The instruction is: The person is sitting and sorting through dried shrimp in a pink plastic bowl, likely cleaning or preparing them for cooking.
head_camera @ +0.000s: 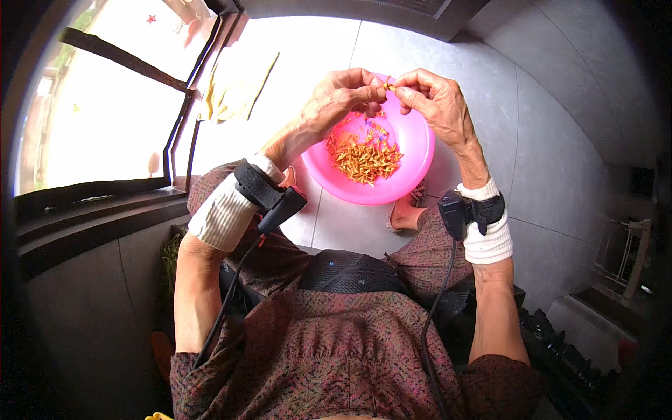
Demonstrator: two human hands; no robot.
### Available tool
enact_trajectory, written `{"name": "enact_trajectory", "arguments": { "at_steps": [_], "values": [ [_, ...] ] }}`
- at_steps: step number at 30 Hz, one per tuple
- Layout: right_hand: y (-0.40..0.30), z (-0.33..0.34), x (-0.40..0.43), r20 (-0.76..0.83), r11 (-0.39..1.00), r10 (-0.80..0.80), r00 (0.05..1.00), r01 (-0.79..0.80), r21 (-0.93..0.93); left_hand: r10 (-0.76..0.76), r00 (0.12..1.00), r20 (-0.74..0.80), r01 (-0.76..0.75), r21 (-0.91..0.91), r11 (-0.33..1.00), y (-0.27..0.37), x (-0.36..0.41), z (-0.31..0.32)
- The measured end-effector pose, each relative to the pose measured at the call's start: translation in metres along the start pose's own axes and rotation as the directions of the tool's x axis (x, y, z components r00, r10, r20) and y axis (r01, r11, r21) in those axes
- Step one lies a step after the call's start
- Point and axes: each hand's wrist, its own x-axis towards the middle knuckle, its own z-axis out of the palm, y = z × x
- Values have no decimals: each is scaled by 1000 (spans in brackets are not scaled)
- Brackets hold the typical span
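Above a pink plastic basin, my left hand and my right hand meet fingertip to fingertip. A thin golden-brown strip, apparently dried plant matter, is pinched between them, looped or knotted at its middle. Thumb and forefinger of each hand grip one side of it. Many short golden-brown pieces of similar colour lie heaped in the basin's near half. Coloured printing shows on the basin's bottom beyond the heap. My left hand hides part of the basin's far left rim.
The basin is between my feet over grey floor tiles. A dark-framed glass door or window stands at the left, with glaring light beyond. Cables run from the black wrist devices along my arms. A dark rack stands at the lower right.
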Motion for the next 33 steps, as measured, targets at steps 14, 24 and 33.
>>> {"name": "enact_trajectory", "arguments": {
  "at_steps": [14,24,33],
  "values": [
    [-2,8,0,-91,905,-260,961,210,-371,61,996,-60,-55,94,994,1,0,3],
    [2,13,-2,-87,955,-171,981,143,-259,59,996,-65,-58,17,998,2,-3,3],
    [5,11,-2,4,999,8,1000,-8,32,40,999,-29,-40,7,999,2,-4,1]
  ]
}}
